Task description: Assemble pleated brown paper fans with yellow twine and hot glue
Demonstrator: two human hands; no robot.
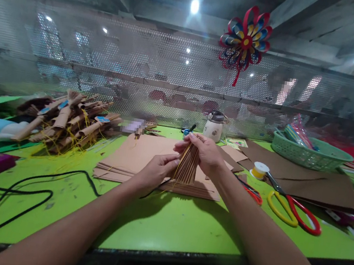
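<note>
A brown pleated paper fan [187, 166] stands upright over a stack of brown paper sheets [132, 161] on the green table [156, 223]. My right hand [205, 152] grips the top of the folded fan, fingers closed around it. My left hand [157, 170] pinches the fan's lower left edge between thumb and fingers. A thin yellow string runs along the fan's left side near my left fingers.
A heap of finished brown paper pieces with yellow strands [68, 117] lies at the left. Black cable [20, 190] loops over the near left. Scissors with red and yellow handles [292, 209], yellow thread spool [260, 169], green basket [308, 151], white jar [213, 127], mesh screen behind with a paper pinwheel [245, 38].
</note>
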